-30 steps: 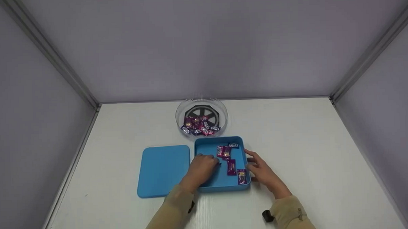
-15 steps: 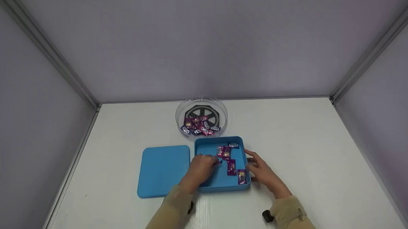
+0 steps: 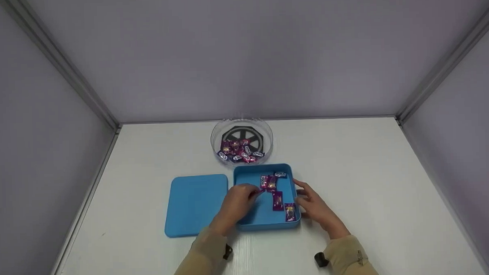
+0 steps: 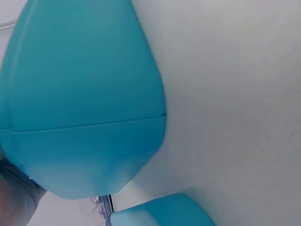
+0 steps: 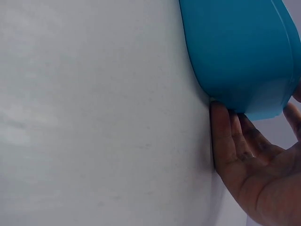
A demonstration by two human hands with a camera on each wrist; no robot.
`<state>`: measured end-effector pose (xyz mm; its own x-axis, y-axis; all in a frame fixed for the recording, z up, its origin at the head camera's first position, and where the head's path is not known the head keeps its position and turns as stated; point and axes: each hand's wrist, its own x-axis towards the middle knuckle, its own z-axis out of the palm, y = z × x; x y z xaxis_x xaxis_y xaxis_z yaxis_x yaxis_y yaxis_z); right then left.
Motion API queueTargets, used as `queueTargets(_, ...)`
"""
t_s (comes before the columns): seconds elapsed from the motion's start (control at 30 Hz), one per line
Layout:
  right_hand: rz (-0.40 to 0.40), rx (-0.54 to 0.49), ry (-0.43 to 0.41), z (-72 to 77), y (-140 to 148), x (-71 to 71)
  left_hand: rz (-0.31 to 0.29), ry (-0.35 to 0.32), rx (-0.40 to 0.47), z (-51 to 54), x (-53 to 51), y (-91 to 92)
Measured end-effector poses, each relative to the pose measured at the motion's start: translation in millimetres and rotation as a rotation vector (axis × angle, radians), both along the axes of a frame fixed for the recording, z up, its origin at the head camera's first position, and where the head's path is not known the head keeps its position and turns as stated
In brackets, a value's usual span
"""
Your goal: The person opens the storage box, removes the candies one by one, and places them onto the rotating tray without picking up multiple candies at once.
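Note:
In the head view a blue box point(image 3: 268, 226) stands uncovered, with several purple and dark-wrapped candies point(image 3: 277, 201) along its right half. My left hand point(image 3: 237, 201) reaches over the box's left wall and pinches a small purple-wrapped candy point(image 3: 261, 191) between its fingertips, just beside the candies there. Against the outside of the right wall rests my right hand point(image 3: 316, 208). The right wrist view has the fingers point(image 5: 225, 136) of that hand touching the blue wall, fairly straight. In the left wrist view, the box's side point(image 4: 84, 94) hides most of the left hand.
Flat on the white table point(image 3: 351, 158) to the left of the box lies a blue lid point(image 3: 196, 204). Behind the box is a clear round bowl point(image 3: 269, 138) with several wrapped candies in its front part. Grey walls close in the table at the back and sides.
My left hand has shifted slightly up and left within the box, and the candy in its fingertips has moved farther from me. The right hand stays against the box.

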<state>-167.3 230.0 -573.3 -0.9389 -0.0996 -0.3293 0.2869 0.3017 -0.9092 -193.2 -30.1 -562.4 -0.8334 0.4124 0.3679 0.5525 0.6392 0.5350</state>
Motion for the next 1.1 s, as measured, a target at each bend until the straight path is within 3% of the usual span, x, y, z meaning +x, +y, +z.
queueTargets(0.17,-0.014,0.004,0.0,-1.3,-2.0,-0.6,0.055,-0.047,0.067,7.7,1.9,-5.8)
queueTargets(0.4,-0.001,-0.005,0.002,0.6,-0.4,-0.6,0.219,-0.024,0.146,12.6,1.2,-16.2)
queueTargets(0.53,0.003,0.002,0.001,1.9,-0.2,0.3,0.287,-0.067,0.182,16.2,-0.3,-22.7)
queueTargets(0.63,0.001,0.007,0.0,1.7,-0.3,0.2,0.305,-0.084,0.208,18.4,-1.2,-27.2)
queueTargets(0.87,0.004,0.002,0.003,1.2,0.1,0.5,0.326,-0.04,0.262,16.6,-4.8,-35.3)
queueTargets(1.1,0.008,-0.006,-0.003,3.6,-0.3,1.6,0.405,-0.077,0.292,15.6,-14.4,-41.3)
